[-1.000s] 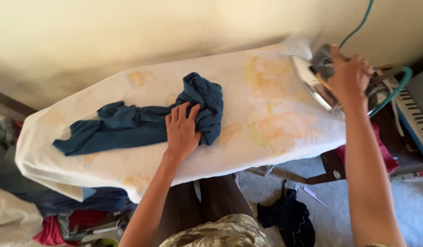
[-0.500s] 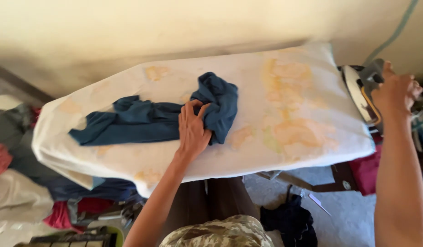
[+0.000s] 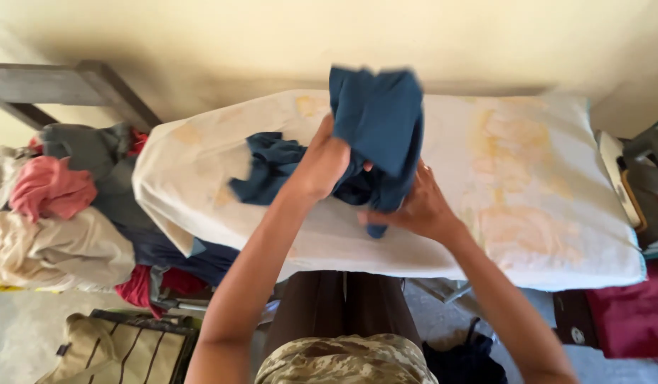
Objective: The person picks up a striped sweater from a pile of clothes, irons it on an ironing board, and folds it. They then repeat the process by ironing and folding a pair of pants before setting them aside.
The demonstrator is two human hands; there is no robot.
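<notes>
Head view: both hands have closed grips on the blue garment (image 3: 375,121), lifted over mid-board. Left hand (image 3: 322,167) bunches cloth at 10 o'clock; right hand (image 3: 414,210) pinches the lower edge. Best spread it flat on the ironing board (image 3: 528,178); iron (image 3: 645,181) at 3 o'clock.

One dark blue garment (image 3: 375,128) is seen lifted over one ironing board (image 3: 528,192) covered with a stained white cloth. Two hands are counted on it: one left hand (image 3: 322,165) and one right hand (image 3: 414,206). One iron (image 3: 645,181) is seen at the board's right end. One heap of clothes (image 3: 66,213) is piled at the left, in which one pink piece (image 3: 48,186) and one grey piece (image 3: 83,149) can be told apart. One striped bag (image 3: 122,348) is seen on the floor.
</notes>
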